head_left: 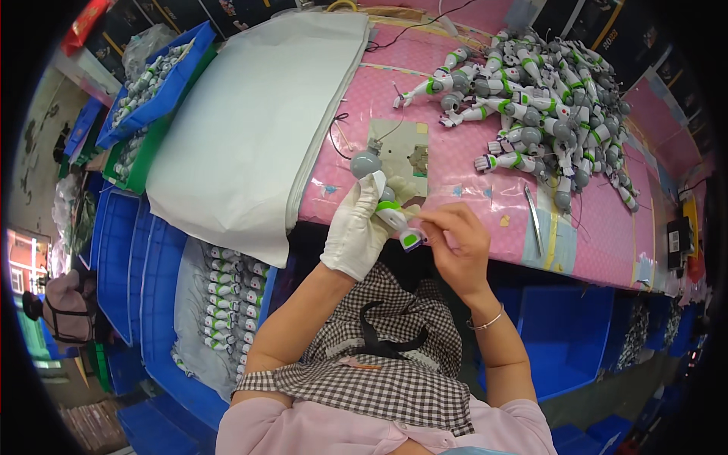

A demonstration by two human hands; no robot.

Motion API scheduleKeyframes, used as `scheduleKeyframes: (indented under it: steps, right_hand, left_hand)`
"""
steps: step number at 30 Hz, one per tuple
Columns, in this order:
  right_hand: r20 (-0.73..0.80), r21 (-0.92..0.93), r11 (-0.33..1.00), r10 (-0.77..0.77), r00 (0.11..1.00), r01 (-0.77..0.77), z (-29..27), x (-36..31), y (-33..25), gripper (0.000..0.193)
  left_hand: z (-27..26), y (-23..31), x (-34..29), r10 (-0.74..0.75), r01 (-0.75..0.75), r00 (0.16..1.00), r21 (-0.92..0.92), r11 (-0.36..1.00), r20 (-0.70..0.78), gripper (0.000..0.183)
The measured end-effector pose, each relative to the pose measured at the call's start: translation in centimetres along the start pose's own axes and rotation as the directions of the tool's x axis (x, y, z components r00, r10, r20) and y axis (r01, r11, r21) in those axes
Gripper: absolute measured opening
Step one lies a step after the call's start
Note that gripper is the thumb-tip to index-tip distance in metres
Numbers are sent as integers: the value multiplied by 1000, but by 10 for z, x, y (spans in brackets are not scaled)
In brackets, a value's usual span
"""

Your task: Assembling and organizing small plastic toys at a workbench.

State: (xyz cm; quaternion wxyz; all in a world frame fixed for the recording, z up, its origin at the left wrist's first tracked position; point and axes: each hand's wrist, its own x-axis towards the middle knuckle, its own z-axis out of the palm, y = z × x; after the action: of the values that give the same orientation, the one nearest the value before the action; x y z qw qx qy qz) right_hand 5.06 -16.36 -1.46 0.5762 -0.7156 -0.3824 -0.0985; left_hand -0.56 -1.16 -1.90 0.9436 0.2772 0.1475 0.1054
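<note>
In front of me, at the table's near edge, my left hand (355, 233), in a white glove, is closed around a toy arm (391, 217). The toy arm is white with green bands and has grey round joints; its purple-and-green end points down toward my right. My bare right hand (461, 246) is beside that end, thumb and fingertips pinched together. What they pinch, if anything, is too small to make out. Just above my left hand a grey ball (365, 164) with a thin cord shows near a flat metal plate (398, 148) on the table.
A large heap of similar toy arms (557, 98) covers the table's far right. Tweezers (535, 220) lie on the pink table cover (485, 214). White sheets (250, 114) are stacked at left. Blue crates (155, 303) with lined-up toy parts stand below left; another blue crate (565, 334) is below right.
</note>
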Motion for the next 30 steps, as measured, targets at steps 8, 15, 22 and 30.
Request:
scheduleKeyframes:
  steps: [8,15,22,30]
  right_hand:
    - [38,-128,987,-95,995,99,7,-3,-2,16]
    - [25,-144,981,-129,991,131,12,1,0,17]
    - [24,-159,983,-93,995,96,7,-6,-3,17]
    - [41,-142,985,-91,995,96,8,-3,-2,16]
  left_hand:
    - [0,-3,3,-1,1,1000,23,1000,6,34]
    - [3,-2,1,-1,0,1000,68,998,13,31]
    - [1,-3,2,17,-18,1000,86,996,13,30]
    - [2,0,1,-3,2,1000,114,994,5,33]
